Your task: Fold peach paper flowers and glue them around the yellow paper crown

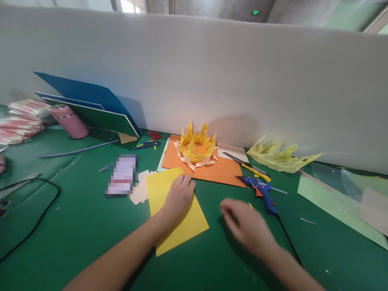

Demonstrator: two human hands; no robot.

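Note:
My left hand (178,194) lies on a yellow sheet of paper (165,190) on the green table, its bent fingers together near the sheet's upper right edge. To the right of the sheet, my right hand (247,224) hovers over the table, blurred, with fingers curled. Whether anything is between its fingertips I cannot make out. Beyond both hands stands a ring of folded yellow-orange paper points (198,151) with pale pink pieces round its base. It rests on an orange sheet (212,176). Past my right hand is a blue hot glue gun (262,188).
Beside the glue gun lies a yellow utility knife (257,171). A strip of pale yellow folded points (280,155) leans at the back wall. Left are a phone (123,176), pale paper pieces (141,190), a pink bottle (69,121) and a black cable (39,222).

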